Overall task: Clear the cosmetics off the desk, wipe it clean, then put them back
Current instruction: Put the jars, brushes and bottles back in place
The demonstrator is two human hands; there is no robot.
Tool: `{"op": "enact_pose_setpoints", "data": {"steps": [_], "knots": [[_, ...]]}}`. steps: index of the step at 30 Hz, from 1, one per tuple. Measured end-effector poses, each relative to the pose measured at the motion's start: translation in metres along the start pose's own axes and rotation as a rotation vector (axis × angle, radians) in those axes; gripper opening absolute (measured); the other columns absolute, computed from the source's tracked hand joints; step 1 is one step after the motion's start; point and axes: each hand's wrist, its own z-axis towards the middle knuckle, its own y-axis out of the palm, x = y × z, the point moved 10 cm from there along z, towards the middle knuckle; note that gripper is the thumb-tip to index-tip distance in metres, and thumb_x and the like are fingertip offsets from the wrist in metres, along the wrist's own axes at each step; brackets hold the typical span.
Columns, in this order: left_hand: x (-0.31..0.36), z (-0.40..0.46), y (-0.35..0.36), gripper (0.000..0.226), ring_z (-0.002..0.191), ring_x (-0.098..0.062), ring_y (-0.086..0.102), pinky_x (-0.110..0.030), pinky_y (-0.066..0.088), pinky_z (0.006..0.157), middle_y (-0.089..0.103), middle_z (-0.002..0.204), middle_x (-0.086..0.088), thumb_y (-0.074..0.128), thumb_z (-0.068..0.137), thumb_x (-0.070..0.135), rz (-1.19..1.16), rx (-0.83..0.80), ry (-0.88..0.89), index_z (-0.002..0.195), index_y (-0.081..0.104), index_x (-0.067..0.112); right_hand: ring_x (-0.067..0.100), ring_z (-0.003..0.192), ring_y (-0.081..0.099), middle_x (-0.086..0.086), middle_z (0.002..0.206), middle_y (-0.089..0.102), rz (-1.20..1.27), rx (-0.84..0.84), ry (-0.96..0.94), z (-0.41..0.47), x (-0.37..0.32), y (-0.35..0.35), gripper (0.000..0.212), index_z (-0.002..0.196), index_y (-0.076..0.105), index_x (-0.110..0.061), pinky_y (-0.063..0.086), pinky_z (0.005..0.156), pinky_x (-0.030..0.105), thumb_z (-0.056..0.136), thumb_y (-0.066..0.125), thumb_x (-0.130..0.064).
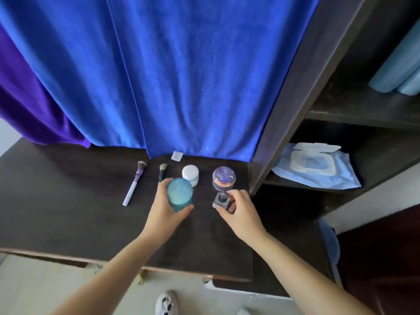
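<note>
My left hand (pixel 162 206) grips a teal bottle (pixel 179 193) seen from above, over the dark desk (pixel 68 201). My right hand (pixel 238 210) holds a small dark square bottle (pixel 221 200). Behind them, a white jar (pixel 190 174) and a purple-lidded jar (pixel 223 178) stand on the desk. A purple-and-white brush (pixel 134 183) lies to the left. A second, green-handled brush (pixel 162 171) lies partly hidden behind my left hand.
A blue cloth (pixel 181 76) hangs behind the desk, a purple one (pixel 29 105) at the left. A dark shelf unit (pixel 341 110) at the right holds a pack of wet wipes (pixel 318 167). The desk's front edge (pixel 113 262) runs below my forearms.
</note>
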Motion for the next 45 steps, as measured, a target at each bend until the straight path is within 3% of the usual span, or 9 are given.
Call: {"op": "enact_pose_setpoints", "data": {"steps": [6, 17, 20, 23, 27, 31, 34, 38, 45], "knots": [[-0.060, 0.027, 0.003, 0.076, 0.119, -0.015, 0.046, -0.020, 0.034, 0.094, 0.043, 0.127, 0.004, 0.079, 0.068, 0.014, 0.071, -0.076, 0.002, 0.129, 0.033, 0.015, 0.026, 0.086, 0.060, 0.005, 0.105, 0.048, -0.145, -0.011, 0.164, 0.013, 0.023, 0.071, 0.030, 0.104, 0.055, -0.013, 0.047, 0.071, 0.034, 0.081, 0.068, -0.027], [-0.063, 0.032, 0.012, 0.094, 0.132, -0.021, 0.032, -0.028, 0.031, 0.105, 0.034, 0.141, -0.008, 0.082, 0.066, 0.020, 0.256, -0.131, 0.136, 0.140, 0.025, 0.007, 0.014, 0.094, 0.056, 0.000, 0.123, 0.043, -0.131, -0.007, 0.166, 0.012, 0.019, 0.065, 0.068, 0.139, 0.031, -0.022, 0.042, 0.075, 0.022, 0.082, 0.066, -0.032], [-0.002, 0.033, 0.003, 0.091, 0.131, -0.020, 0.028, -0.032, 0.027, 0.109, 0.038, 0.138, -0.015, 0.080, 0.067, 0.026, 0.302, -0.025, 0.363, 0.138, 0.027, 0.005, 0.008, 0.083, 0.053, -0.001, 0.123, 0.044, -0.131, 0.077, 0.088, 0.012, 0.001, 0.017, 0.063, 0.138, 0.034, -0.020, 0.046, 0.076, 0.023, 0.084, 0.064, -0.030], [0.078, 0.032, 0.015, 0.071, 0.125, -0.018, 0.033, -0.017, 0.022, 0.107, 0.045, 0.132, -0.015, 0.066, 0.075, 0.032, 0.209, 0.018, 0.534, 0.133, 0.031, 0.012, 0.007, 0.082, 0.056, -0.004, 0.119, 0.046, -0.089, 0.204, -0.009, 0.012, -0.018, -0.051, 0.056, 0.134, 0.040, -0.018, 0.051, 0.075, 0.025, 0.085, 0.064, -0.026], [0.199, 0.007, 0.066, 0.048, 0.118, -0.015, 0.044, -0.020, 0.034, 0.102, 0.043, 0.128, 0.004, 0.049, 0.086, 0.030, 0.051, -0.077, 0.795, 0.130, 0.034, 0.018, 0.008, 0.085, 0.056, -0.003, 0.112, 0.054, -0.042, 0.432, -0.153, -0.001, -0.040, -0.167, 0.037, 0.124, 0.050, -0.016, 0.051, 0.076, 0.025, 0.088, 0.060, -0.018], [0.313, -0.023, 0.127, 0.043, 0.118, -0.012, 0.045, -0.026, 0.038, 0.101, 0.047, 0.125, -0.001, 0.048, 0.088, 0.021, -0.075, -0.170, 1.031, 0.130, 0.038, 0.013, -0.003, 0.085, 0.055, -0.001, 0.100, 0.057, 0.006, 0.731, -0.289, -0.022, -0.056, -0.306, 0.024, 0.112, 0.058, -0.011, 0.045, 0.074, 0.010, 0.088, 0.052, -0.012], [0.381, 0.002, 0.163, 0.048, 0.119, -0.006, 0.042, -0.024, 0.036, 0.103, 0.046, 0.127, -0.001, 0.050, 0.088, 0.017, -0.167, -0.119, 0.949, 0.133, 0.039, 0.009, -0.002, 0.094, 0.054, 0.008, 0.110, 0.056, 0.006, 0.889, -0.268, -0.010, -0.046, -0.386, 0.026, 0.116, 0.055, -0.007, 0.043, 0.082, 0.011, 0.090, 0.051, -0.005], [0.410, 0.073, 0.204, 0.055, 0.127, -0.013, 0.038, -0.024, 0.031, 0.101, 0.038, 0.141, -0.007, 0.051, 0.091, 0.015, -0.233, -0.075, 0.519, 0.141, 0.028, 0.012, 0.023, 0.134, 0.037, 0.014, 0.147, 0.033, 0.116, 0.732, 0.011, 0.059, -0.003, -0.418, 0.059, 0.145, 0.019, -0.007, 0.032, 0.110, 0.034, 0.094, 0.048, -0.016], [0.406, 0.107, 0.250, 0.055, 0.118, -0.019, 0.047, -0.032, 0.042, 0.095, 0.046, 0.135, -0.008, 0.057, 0.087, 0.022, -0.193, -0.165, 0.432, 0.137, 0.033, 0.016, 0.029, 0.129, 0.042, 0.015, 0.146, 0.035, 0.224, 0.671, -0.008, 0.097, 0.002, -0.420, 0.062, 0.146, 0.013, -0.011, 0.037, 0.101, 0.035, 0.094, 0.047, -0.016]]}}
